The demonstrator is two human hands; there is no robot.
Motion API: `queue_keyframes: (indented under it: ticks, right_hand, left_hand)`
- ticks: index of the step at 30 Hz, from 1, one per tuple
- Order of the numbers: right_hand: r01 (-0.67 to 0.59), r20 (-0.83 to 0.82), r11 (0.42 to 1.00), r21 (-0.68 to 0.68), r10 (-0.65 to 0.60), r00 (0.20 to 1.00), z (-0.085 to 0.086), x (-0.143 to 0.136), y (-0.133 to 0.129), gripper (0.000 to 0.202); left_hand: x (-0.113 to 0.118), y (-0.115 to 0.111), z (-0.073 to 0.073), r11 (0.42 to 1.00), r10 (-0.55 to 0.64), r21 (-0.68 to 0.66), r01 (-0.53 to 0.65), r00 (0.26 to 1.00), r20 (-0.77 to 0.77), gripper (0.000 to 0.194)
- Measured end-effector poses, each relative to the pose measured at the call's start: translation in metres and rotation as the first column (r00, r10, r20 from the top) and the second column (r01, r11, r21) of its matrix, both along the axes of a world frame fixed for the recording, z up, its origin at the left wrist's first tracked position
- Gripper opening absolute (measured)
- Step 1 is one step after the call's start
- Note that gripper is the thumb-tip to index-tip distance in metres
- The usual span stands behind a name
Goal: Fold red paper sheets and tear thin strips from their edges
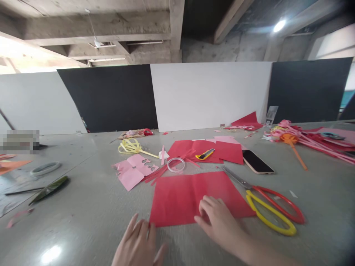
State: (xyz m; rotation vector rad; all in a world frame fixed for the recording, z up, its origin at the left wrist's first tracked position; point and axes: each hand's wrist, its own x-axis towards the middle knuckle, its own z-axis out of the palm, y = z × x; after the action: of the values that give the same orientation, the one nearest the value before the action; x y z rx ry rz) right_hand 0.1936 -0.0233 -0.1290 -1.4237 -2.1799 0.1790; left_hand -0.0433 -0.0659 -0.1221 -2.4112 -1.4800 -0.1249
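A creased sheet of red paper (180,197) lies flat on the grey table in front of me. Beside its near left corner is my left hand (138,242), open with fingers stretched forward and the thumb apart. Over the near right half of the sheet, my right hand (217,218) rests with its fingers bent and its thumb apart, holding nothing that I can see. Scissors (245,184) with one red and one yellow handle lie at the right edge of the sheet, blades apart. Just beyond the sheet sits a roll of clear tape (176,165).
Farther back are more red sheets (233,151), a yellow utility knife (205,154), a phone (256,162), cut pink paper (133,170) and yellow strips (130,146). Paper flowers (290,138) lie right, another tape roll (45,168) left. Black and white panels (213,96) line the back.
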Motion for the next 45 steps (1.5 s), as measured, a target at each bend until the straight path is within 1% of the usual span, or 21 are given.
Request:
queue_keyframes:
  ticks: [1, 2, 3, 4, 6, 7, 9, 10, 12, 14, 16, 19, 22, 24, 27, 30, 34, 40, 45]
  right_hand:
    - [0.000, 0.003, 1.000, 0.001, 0.000, 1.000, 0.000, 0.000, 0.000, 0.011]
    - [0.000, 0.006, 1.000, 0.007, 0.000, 1.000, -0.001, 0.000, -0.001, 0.010]
    - [0.001, 0.010, 1.000, 0.015, -0.001, 1.000, -0.001, 0.000, -0.001, 0.009]
    - [0.002, 0.015, 1.000, 0.025, -0.002, 1.000, -0.002, 0.000, -0.001, 0.009]
    - [0.002, 0.029, 0.999, 0.041, -0.004, 1.000, -0.003, -0.001, 0.000, 0.007]
    - [0.004, 0.043, 0.999, 0.051, -0.007, 0.999, -0.004, -0.001, 0.000, 0.007]
    - [0.011, 0.080, 0.998, 0.069, -0.016, 0.997, -0.004, -0.002, 0.000, 0.004]
    - [0.017, 0.095, 0.997, 0.077, -0.024, 0.995, -0.004, -0.001, 0.000, 0.003]
    - [0.020, 0.105, 0.997, 0.075, -0.028, 0.994, -0.003, 0.001, 0.001, 0.005]
    - [-0.010, 0.078, 0.999, 0.042, 0.007, 0.997, -0.001, 0.006, 0.002, 0.006]
    - [-0.071, 0.033, 0.997, -0.004, 0.071, 0.997, 0.002, 0.014, 0.003, 0.007]
    - [-0.137, -0.030, 0.989, -0.062, 0.135, 0.990, 0.009, 0.027, 0.006, 0.010]
    - [-0.141, -0.072, 0.986, -0.094, 0.135, 0.988, 0.013, 0.036, 0.010, 0.010]
    - [-0.122, -0.088, 0.987, -0.104, 0.113, 0.990, 0.013, 0.039, 0.013, 0.010]
    - [-0.094, -0.096, 0.989, -0.116, 0.083, 0.992, 0.012, 0.041, 0.019, 0.010]
    - [-0.096, -0.097, 0.986, -0.135, 0.083, 0.992, 0.011, 0.042, 0.021, 0.012]
    - [-0.102, -0.088, 0.978, -0.180, 0.087, 0.992, 0.015, 0.046, 0.021, 0.012]
    - [-0.110, -0.077, 0.971, -0.212, 0.096, 0.992, 0.022, 0.049, 0.019, 0.013]
    - [-0.122, -0.094, 0.970, -0.211, 0.104, 0.990, 0.020, 0.049, 0.019, 0.013]
  left_hand:
    - [0.006, 0.003, 0.012, 0.999, 0.044, 0.003, -0.044, 0.999, 0.001, 0.031]
    - [0.011, 0.007, 0.021, 0.999, 0.032, 0.012, -0.032, 0.999, 0.007, 0.027]
    - [0.016, 0.010, 0.027, 1.000, 0.010, 0.021, -0.011, 1.000, 0.009, 0.024]
    - [0.022, 0.014, 0.030, 0.999, -0.021, 0.034, 0.021, 1.000, 0.012, 0.023]
    - [0.034, 0.018, 0.027, 0.993, -0.121, 0.018, 0.120, 0.992, 0.024, 0.028]
    - [0.042, 0.020, 0.024, 0.984, -0.174, -0.018, 0.175, 0.984, 0.039, 0.032]
    - [0.058, 0.022, 0.015, 0.949, -0.264, -0.151, 0.276, 0.959, 0.100, 0.046]
    - [0.066, 0.023, 0.011, 0.922, -0.289, -0.228, 0.313, 0.948, 0.133, 0.054]
    - [0.078, 0.025, 0.007, 0.870, -0.304, -0.349, 0.347, 0.937, 0.174, 0.067]
    - [0.084, 0.026, 0.007, 0.836, -0.306, -0.417, 0.357, 0.934, 0.185, 0.073]
    - [0.085, 0.028, 0.010, 0.826, -0.299, -0.442, 0.350, 0.936, 0.184, 0.073]
    - [0.079, 0.030, 0.015, 0.836, -0.256, -0.454, 0.309, 0.951, 0.175, 0.072]
    - [0.072, 0.033, 0.018, 0.854, -0.192, -0.459, 0.246, 0.968, 0.162, 0.071]
    - [0.068, 0.035, 0.017, 0.864, -0.175, -0.445, 0.233, 0.970, 0.168, 0.068]
    - [0.063, 0.039, 0.012, 0.874, -0.189, -0.411, 0.257, 0.961, 0.200, 0.065]
    - [0.060, 0.041, 0.006, 0.885, -0.200, -0.372, 0.279, 0.950, 0.239, 0.063]
    - [0.058, 0.042, 0.002, 0.890, -0.220, -0.341, 0.303, 0.940, 0.260, 0.062]
    - [0.059, 0.040, 0.007, 0.868, -0.251, -0.374, 0.326, 0.939, 0.236, 0.056]
    - [0.060, 0.040, 0.013, 0.855, -0.243, -0.406, 0.322, 0.941, 0.233, 0.053]
